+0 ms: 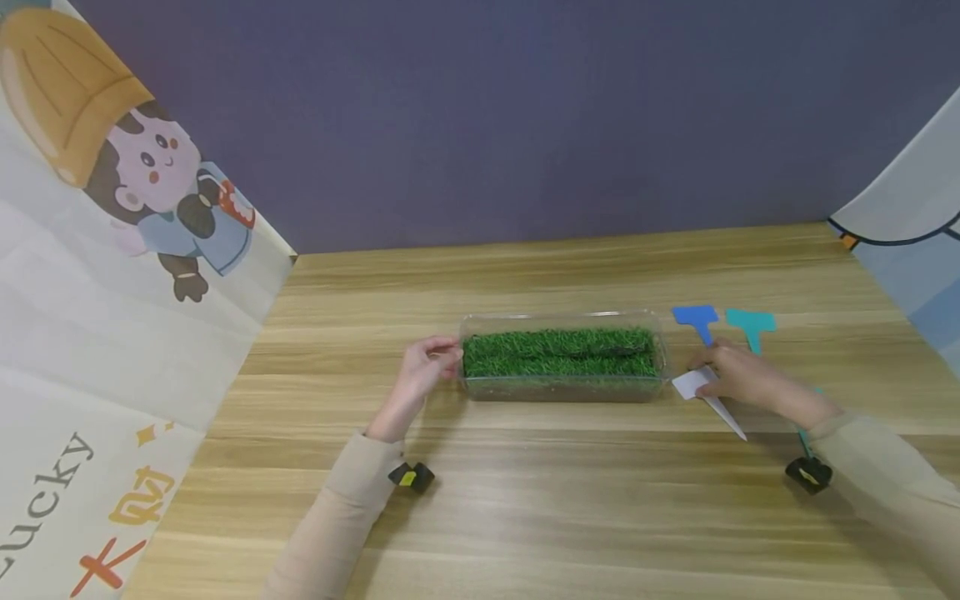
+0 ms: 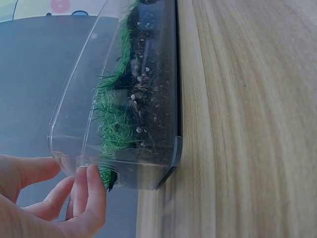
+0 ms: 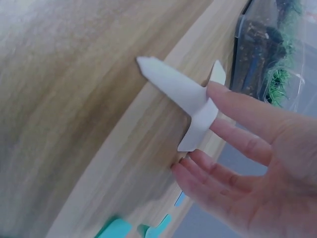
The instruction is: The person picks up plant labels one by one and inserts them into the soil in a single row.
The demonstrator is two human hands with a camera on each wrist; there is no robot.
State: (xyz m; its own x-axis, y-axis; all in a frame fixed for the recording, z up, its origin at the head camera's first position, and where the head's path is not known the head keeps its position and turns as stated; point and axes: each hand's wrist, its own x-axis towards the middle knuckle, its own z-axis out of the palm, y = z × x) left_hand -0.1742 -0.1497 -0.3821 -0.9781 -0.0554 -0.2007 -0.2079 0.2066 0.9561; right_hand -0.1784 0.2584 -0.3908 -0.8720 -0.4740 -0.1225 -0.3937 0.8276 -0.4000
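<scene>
A clear plastic planter box (image 1: 562, 390) stands on the table, with dark soil (image 2: 148, 94) below and green grass (image 1: 558, 354) on top. My left hand (image 1: 422, 375) is at the box's left end, thumb by the rim corner and fingertips against the end wall. Right of the box, my right hand (image 1: 738, 375) pinches a white T-shaped plant label (image 3: 181, 89) between thumb and fingers. The label's pointed stem angles towards the table's near side. Beyond this hand lie a blue plant label (image 1: 695, 317) and a teal plant label (image 1: 752, 323).
Another teal piece (image 1: 806, 442) shows partly under the right forearm. The wooden table (image 1: 525, 500) meets a dark blue backdrop (image 1: 510, 125). A printed white cloth (image 1: 97, 333) hangs on the left, and another printed panel (image 1: 918, 250) is on the right.
</scene>
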